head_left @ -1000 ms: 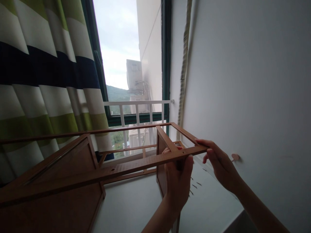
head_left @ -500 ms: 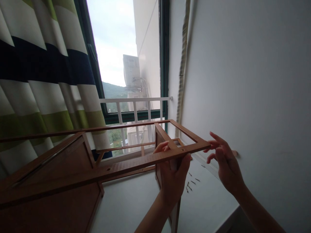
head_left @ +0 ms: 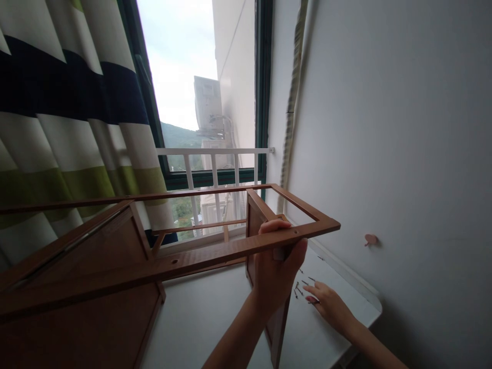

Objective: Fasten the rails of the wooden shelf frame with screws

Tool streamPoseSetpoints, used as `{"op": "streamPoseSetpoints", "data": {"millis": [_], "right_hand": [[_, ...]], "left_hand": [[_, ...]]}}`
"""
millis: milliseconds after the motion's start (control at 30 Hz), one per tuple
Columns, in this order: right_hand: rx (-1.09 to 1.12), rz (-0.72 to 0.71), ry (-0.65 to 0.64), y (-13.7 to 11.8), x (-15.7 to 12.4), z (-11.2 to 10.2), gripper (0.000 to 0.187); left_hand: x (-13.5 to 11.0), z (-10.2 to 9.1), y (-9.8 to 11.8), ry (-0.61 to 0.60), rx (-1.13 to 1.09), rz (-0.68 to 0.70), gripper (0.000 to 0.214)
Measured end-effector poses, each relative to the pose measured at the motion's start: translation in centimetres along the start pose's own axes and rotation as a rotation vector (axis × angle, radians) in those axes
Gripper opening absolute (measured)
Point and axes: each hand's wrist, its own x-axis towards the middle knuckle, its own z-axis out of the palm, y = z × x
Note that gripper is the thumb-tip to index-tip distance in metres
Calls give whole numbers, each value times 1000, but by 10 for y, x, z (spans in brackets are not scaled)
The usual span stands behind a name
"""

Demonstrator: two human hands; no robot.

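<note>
— White wall [head_left: 403, 128] on the right, tall window [head_left: 200, 92] in the middle, striped curtain [head_left: 57, 118] on the left. What stands below them?

— White table [head_left: 215, 318], and on it a brown wooden frame [head_left: 184, 264], lying on its side. It reaches from the left edge of the view almost to the wall. Its long top rail runs across the view, and a panel [head_left: 255, 246] goes down from this rail to the table.

— Where are the hands?

— Left hand [head_left: 279, 266] grips the rail where the panel meets it, fingers curled over the top, thumb pressed from below. Right hand [head_left: 326, 303] is low on the table, near the wall, fingers a little spread.

— Does it hold something?

— Its fingertips are at some small dark screws [head_left: 302, 288], scattered on the table just beside the panel. I cannot tell if it pinches one.

— Anything else small?

— Pink hook [head_left: 371, 239] on the wall, above the right hand.
</note>
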Motion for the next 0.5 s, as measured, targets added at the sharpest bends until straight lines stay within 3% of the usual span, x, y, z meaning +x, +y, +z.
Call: {"op": "streamPoseSetpoints", "data": {"millis": [267,500], "right_hand": [[-6,38,-77,7,13,19,28],[28,7,57,6,9,25,24]], "left_hand": [[-3,-4,-1,-38,13,-58,23],[-3,-5,4,-51,19,-43,23]]}}
